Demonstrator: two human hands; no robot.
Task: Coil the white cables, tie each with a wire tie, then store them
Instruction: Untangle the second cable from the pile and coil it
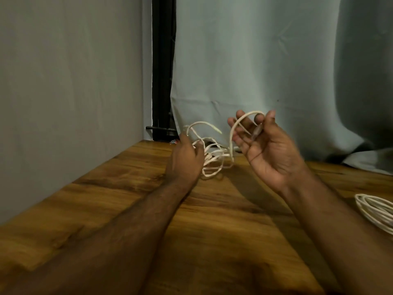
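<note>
While the left hand (187,154) grips the white cable (212,160), the raised right hand (265,150) pinches its end.

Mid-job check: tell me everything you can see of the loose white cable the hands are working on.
The loose white cable is thin, cream-white and looks plastic-jacketed. Most of it lies in an untidy tangle of loops on the wooden table near the curtain, not yet coiled or tied. One strand arches up to the right hand, palm up, where the thumb pins its end against the fingers. The left hand grips another loop at the tangle's left side. Motion blur hides any connector.
</note>
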